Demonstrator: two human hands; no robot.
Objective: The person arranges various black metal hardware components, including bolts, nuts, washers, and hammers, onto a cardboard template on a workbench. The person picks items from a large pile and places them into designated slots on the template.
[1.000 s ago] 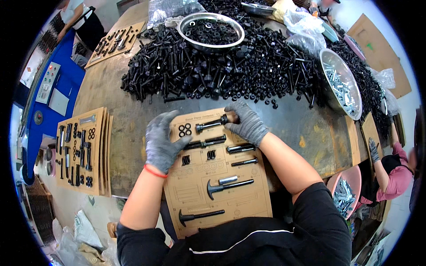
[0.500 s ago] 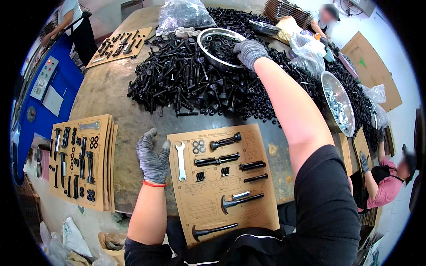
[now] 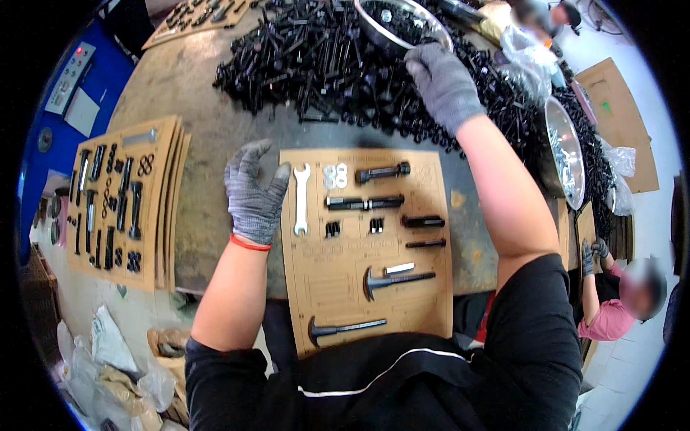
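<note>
A brown cardboard sheet (image 3: 424, 287) lies in front of me with cut-outs holding black bolts, small nuts, white washers and a silver wrench (image 3: 301, 199). My left hand (image 3: 253, 190), in a grey knit glove, rests flat on the table at the sheet's left edge, fingers apart, beside the wrench. My right hand (image 3: 443, 82), also gloved, reaches far forward to the rim of a round metal bowl (image 3: 374, 32) amid the heap of black bolts (image 3: 302, 65). Whether it grips anything is hidden.
A stack of filled cardboard sheets (image 3: 118, 201) lies to the left. A second metal bowl (image 3: 564, 154) of silver parts stands at the right, with plastic bags behind it. Another person (image 3: 622, 302) in a pink top works at the lower right.
My right hand left the sheet and reached up to the metal bowl. My left hand slid off the sheet to its left edge. A silver wrench now lies in the sheet.
</note>
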